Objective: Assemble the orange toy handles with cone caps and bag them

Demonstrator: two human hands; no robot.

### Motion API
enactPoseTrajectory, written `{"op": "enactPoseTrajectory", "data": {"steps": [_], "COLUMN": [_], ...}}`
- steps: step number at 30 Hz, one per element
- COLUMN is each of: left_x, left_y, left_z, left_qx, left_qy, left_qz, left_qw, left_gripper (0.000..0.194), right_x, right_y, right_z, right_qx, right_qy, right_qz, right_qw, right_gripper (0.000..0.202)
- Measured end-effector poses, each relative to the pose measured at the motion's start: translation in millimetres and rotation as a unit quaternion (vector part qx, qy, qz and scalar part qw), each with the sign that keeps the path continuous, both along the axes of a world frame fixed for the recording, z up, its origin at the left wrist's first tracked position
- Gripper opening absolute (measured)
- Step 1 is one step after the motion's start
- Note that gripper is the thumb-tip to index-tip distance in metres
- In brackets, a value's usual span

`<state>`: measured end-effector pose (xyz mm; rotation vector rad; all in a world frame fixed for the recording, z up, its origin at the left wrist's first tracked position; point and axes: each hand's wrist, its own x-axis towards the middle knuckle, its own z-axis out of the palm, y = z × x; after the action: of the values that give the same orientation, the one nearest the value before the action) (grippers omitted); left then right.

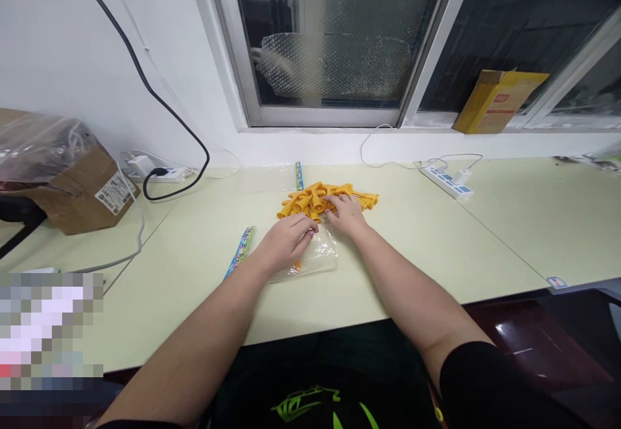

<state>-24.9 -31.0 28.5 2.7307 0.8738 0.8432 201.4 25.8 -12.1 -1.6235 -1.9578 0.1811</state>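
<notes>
Fingers of the left hand cover part of a clear plastic bag; the covered section cannot be inspected. An orange piece shows through the film just below this hand, but its full shape is hidden. The lower end of the printed header strip, left of the same hand, is cut off from view by the left forearm. Fingertips of the right hand are partly lost among yellow-orange plastic horns, which overlap and cannot be counted reliably. A pixelated block obscures the area far to the left of the left forearm.

Both forearms reach forward and converge over the pale table. Left hand: back upward, fingers bent inward at the near side of the heap; whether they grip the bag cannot be determined. Right hand: palm down, fingers parted and slightly bent on the near right part of the heap; a grip on any single horn cannot be confirmed.

The horns lie in one heap directly ahead of both hands. A second header strip lies beyond the heap. A white power strip lies farther out, to the right of the right hand
</notes>
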Motion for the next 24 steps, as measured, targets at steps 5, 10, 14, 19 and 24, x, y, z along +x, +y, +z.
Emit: {"op": "enactPoseTrajectory", "data": {"steps": [5, 10, 14, 19, 24], "left_x": [0.7, 0.5, -0.2, -0.7, -1.1], "left_y": [-0.3, 1.5, 2.7, 2.9, 3.1], "left_z": [-0.1, -1.7, -3.0, -3.2, -2.7], "left_qx": [-0.014, -0.023, -0.024, -0.029, -0.035], "left_qy": [0.000, 0.002, 0.002, 0.001, 0.001], "left_qz": [-0.013, -0.020, -0.020, -0.021, -0.017], "left_qw": [1.000, 1.000, 1.000, 0.999, 0.999], "left_gripper": [0.017, 0.017, 0.016, 0.016, 0.016], "right_x": [4.1, 7.6, 8.8, 12.0, 8.4], "right_y": [5.1, 5.8, 3.3, -1.3, -6.2], "right_z": [-0.9, -0.5, 0.9, 2.4, 0.7], "right_qx": [0.020, 0.042, 0.048, 0.097, 0.088], "right_qy": [0.037, 0.064, 0.117, 0.203, 0.322], "right_qz": [-0.019, -0.042, -0.064, -0.049, -0.053], "right_qw": [0.999, 0.996, 0.990, 0.973, 0.941], "right_gripper": [0.032, 0.024, 0.020, 0.020, 0.035]}}
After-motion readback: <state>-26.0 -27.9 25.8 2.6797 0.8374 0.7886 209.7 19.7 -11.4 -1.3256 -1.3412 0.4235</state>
